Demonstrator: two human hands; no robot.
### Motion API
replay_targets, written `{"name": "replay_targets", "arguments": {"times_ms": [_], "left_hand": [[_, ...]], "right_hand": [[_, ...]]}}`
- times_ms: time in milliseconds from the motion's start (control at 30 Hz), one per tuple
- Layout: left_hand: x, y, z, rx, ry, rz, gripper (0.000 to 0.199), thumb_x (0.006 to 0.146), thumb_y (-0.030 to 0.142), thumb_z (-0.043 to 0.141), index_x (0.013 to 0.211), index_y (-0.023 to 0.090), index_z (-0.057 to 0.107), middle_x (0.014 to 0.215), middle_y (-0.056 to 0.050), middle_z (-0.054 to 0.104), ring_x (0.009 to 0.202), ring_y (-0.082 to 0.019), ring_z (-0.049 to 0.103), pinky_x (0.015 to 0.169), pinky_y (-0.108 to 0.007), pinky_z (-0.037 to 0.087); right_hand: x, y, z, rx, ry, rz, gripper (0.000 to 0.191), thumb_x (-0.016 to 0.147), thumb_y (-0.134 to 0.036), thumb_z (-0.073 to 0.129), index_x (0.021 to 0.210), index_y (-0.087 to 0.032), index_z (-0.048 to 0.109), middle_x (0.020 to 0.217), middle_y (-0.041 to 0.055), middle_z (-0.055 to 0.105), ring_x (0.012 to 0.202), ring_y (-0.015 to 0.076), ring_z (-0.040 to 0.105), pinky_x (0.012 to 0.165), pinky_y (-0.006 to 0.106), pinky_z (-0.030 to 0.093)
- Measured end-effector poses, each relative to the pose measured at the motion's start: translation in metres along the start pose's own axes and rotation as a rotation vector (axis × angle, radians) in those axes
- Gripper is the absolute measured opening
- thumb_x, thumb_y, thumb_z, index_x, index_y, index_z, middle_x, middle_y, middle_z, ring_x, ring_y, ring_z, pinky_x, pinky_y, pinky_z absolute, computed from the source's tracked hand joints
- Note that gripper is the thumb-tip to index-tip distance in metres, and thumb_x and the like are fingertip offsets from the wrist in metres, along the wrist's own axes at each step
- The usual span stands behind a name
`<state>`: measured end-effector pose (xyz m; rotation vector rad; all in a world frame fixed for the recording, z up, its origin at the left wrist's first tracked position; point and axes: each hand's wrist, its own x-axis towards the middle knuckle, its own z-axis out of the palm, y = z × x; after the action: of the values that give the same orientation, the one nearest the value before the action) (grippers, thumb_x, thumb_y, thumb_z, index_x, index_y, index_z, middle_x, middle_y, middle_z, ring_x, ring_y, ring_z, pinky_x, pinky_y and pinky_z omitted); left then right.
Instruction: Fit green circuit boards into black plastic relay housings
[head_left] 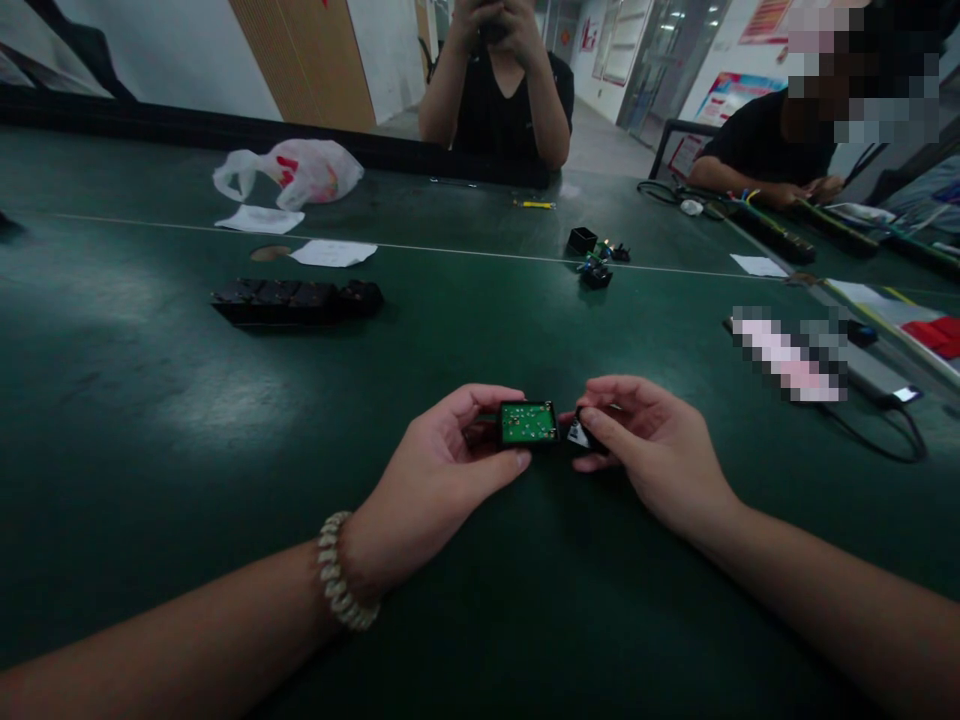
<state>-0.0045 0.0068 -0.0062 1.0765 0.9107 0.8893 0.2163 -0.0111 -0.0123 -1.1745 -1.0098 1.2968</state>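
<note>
My left hand [457, 450], with a beaded bracelet [341, 570] at the wrist, grips a small black case by its left side between thumb and fingers. Inside the case a green circuit board [527, 423] with solder points faces up. Just to the right, my right hand [645, 440] pinches a small black piece with a white-printed label [578, 432]. That piece is close to the case's right edge; whether the two touch I cannot tell. Fingers cover much of the labelled piece.
On the green table [420, 340] a row of black modules [296, 302] lies left. Small black parts [596, 272] sit ahead, with papers [334, 253] and a plastic bag [300, 172] beyond. A cabled device [862, 360] lies right. Two people [517, 110] sit across the table.
</note>
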Motion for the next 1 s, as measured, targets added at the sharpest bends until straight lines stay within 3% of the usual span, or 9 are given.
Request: {"name": "replay_targets", "arguments": {"times_ms": [100,267,433,633,833,1000], "left_hand": [[-0.0004,-0.0004,0.0004,-0.004,0.003,0.003,0.041,0.079,0.010,0.086,0.116,0.022,0.073,0.118,-0.003,0.080,0.112,-0.023,0.073,0.097,-0.040,0.059],[-0.0019,-0.0010,0.0016,-0.016,0.001,0.012,0.041,0.079,0.010,0.086,0.115,0.023,0.073,0.116,-0.003,0.079,0.113,-0.023,0.073,0.099,-0.041,0.059],[-0.0008,-0.0011,0.0005,0.000,0.003,0.011,0.040,0.080,0.010,0.086,0.116,0.022,0.073,0.115,-0.003,0.079,0.111,-0.023,0.073,0.097,-0.040,0.059],[-0.0017,0.0000,0.0007,-0.005,-0.005,0.006,0.040,0.081,0.010,0.085,0.117,0.023,0.073,0.117,-0.002,0.079,0.111,-0.021,0.073,0.096,-0.037,0.059],[-0.0031,0.0006,0.0020,-0.016,0.007,0.000,0.040,0.080,0.011,0.086,0.116,0.023,0.072,0.117,-0.003,0.079,0.112,-0.023,0.073,0.098,-0.041,0.058],[-0.0029,-0.0002,0.0007,-0.004,-0.001,0.000,0.040,0.081,0.012,0.086,0.117,0.024,0.072,0.119,-0.003,0.078,0.114,-0.023,0.072,0.098,-0.040,0.058]], "right_hand": [[0.0016,0.0007,0.0011,0.076,0.038,0.073,0.039,0.077,-0.030,0.095,0.108,-0.020,0.074,0.096,0.0017,0.074,0.088,0.0225,0.082,0.052,0.025,0.071],[0.0023,0.0004,0.0018,0.113,0.044,0.087,0.040,0.071,-0.029,0.100,0.102,-0.019,0.078,0.091,0.0016,0.075,0.081,0.0175,0.080,0.054,0.020,0.069],[0.0027,0.0010,-0.0002,0.123,0.017,0.109,0.030,0.071,-0.028,0.100,0.092,-0.018,0.082,0.098,0.0042,0.081,0.085,0.0136,0.080,0.075,0.019,0.070],[0.0050,0.0031,-0.0031,0.188,0.019,0.083,0.043,0.076,-0.021,0.095,0.115,-0.025,0.078,0.100,0.0021,0.084,0.095,0.0181,0.083,0.097,0.036,0.070],[0.0066,0.0048,-0.0061,0.183,-0.014,0.136,0.039,0.085,-0.025,0.089,0.121,-0.022,0.073,0.108,0.0068,0.085,0.092,0.0216,0.084,0.089,0.040,0.073],[0.0060,0.0062,-0.0059,0.158,-0.014,0.126,0.039,0.084,-0.029,0.090,0.120,-0.021,0.075,0.110,0.0079,0.085,0.098,0.0234,0.084,0.095,0.044,0.071]]}}
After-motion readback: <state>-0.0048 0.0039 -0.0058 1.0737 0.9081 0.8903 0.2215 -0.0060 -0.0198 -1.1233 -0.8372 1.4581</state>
